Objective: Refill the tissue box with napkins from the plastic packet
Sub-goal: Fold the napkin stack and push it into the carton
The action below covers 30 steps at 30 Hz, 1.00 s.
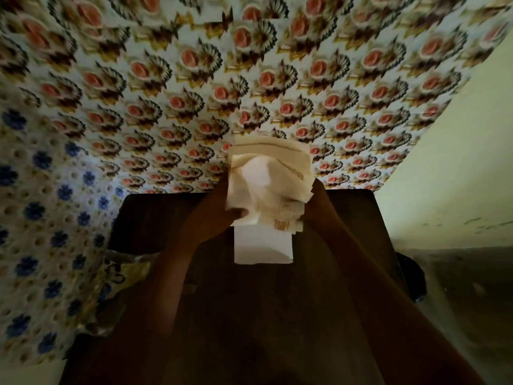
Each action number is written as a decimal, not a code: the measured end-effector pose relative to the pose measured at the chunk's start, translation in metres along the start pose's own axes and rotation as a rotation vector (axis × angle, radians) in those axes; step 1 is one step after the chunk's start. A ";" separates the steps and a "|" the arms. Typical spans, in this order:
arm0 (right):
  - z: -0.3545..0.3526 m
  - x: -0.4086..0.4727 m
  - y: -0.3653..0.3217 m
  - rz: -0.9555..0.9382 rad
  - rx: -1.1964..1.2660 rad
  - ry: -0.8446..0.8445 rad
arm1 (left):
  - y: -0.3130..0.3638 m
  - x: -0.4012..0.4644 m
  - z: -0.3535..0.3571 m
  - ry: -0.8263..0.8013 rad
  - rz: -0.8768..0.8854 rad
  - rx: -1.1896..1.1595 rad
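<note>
A thick stack of cream napkins (273, 173) with brown printed edges is held up over the far part of a dark table (155, 218). My left hand (219, 215) grips the stack's left lower side, thumb on its front. My right hand (313, 198) holds its right side, mostly hidden behind the napkins. Just below the stack stands a white tissue box (262, 248); its top is hidden by the napkins. A crumpled plastic packet (122, 276) with yellow print lies at the table's left edge.
A floral cloth with pink flowers (249, 79) hangs behind the table, and a blue-flowered one (36, 218) at the left. A pale wall (449, 176) is at the right, with a dark object (413, 279) past the table's right edge.
</note>
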State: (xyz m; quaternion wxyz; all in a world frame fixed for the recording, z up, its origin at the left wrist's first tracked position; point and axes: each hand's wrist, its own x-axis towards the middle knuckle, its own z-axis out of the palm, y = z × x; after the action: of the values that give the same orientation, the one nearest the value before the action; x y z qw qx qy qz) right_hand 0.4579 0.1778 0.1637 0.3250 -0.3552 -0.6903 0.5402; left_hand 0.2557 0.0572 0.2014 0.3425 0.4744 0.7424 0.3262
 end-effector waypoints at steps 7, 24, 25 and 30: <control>0.012 0.029 0.005 0.015 -0.016 0.134 | -0.018 0.045 0.015 0.138 0.017 -0.085; 0.022 0.019 0.023 -0.005 -0.585 0.029 | -0.031 0.023 0.051 0.410 -0.001 0.162; 0.022 0.021 0.022 0.005 -0.584 0.018 | -0.031 0.025 0.051 0.399 0.002 0.146; 0.004 0.034 0.018 0.156 -0.506 -0.304 | -0.029 0.036 0.048 0.344 0.052 0.217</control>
State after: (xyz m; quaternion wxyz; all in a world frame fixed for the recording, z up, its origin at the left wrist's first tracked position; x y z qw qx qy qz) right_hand 0.4390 0.2076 0.1476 0.0766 -0.3919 -0.8142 0.4216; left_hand 0.2694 0.0887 0.1437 0.1491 0.4649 0.8082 0.3294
